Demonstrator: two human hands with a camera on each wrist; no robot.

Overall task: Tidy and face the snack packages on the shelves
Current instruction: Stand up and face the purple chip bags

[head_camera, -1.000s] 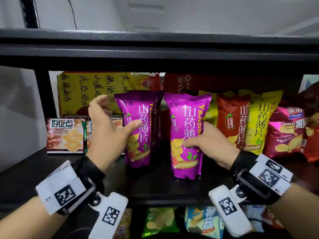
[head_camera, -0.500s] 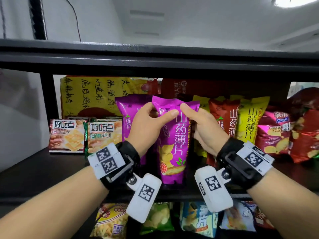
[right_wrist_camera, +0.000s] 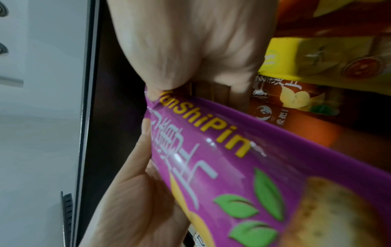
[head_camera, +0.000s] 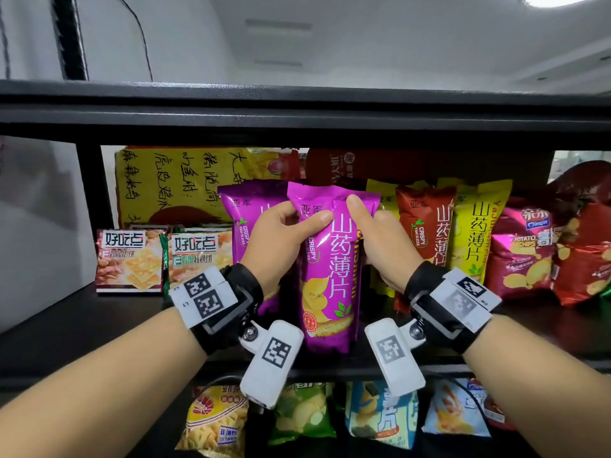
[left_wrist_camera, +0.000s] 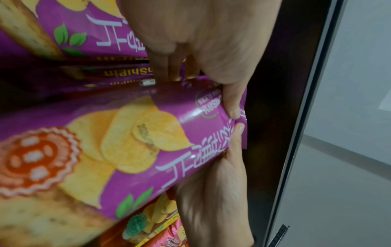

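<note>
Left hand (head_camera: 276, 239) pinches the upper left of the front purple yam-chip bag (head_camera: 330, 276), thumb across the front, fingers behind. Right hand (head_camera: 380, 239) grips the bag's upper right, thumb on the front near the top seal, fingers round the back. Bag stands upright on the black shelf (head_camera: 82, 325), approx. centre, near the front edge, face forward. 2nd purple bag (head_camera: 241, 213) just behind to the left; red bag (head_camera: 426, 226) and yellow bag (head_camera: 476, 233) to the right, then a pink potato-chip bag (head_camera: 522, 252). Two cracker packs (head_camera: 158, 259) stand further left. More snack bags on the lower shelf (head_camera: 215, 421).
</note>
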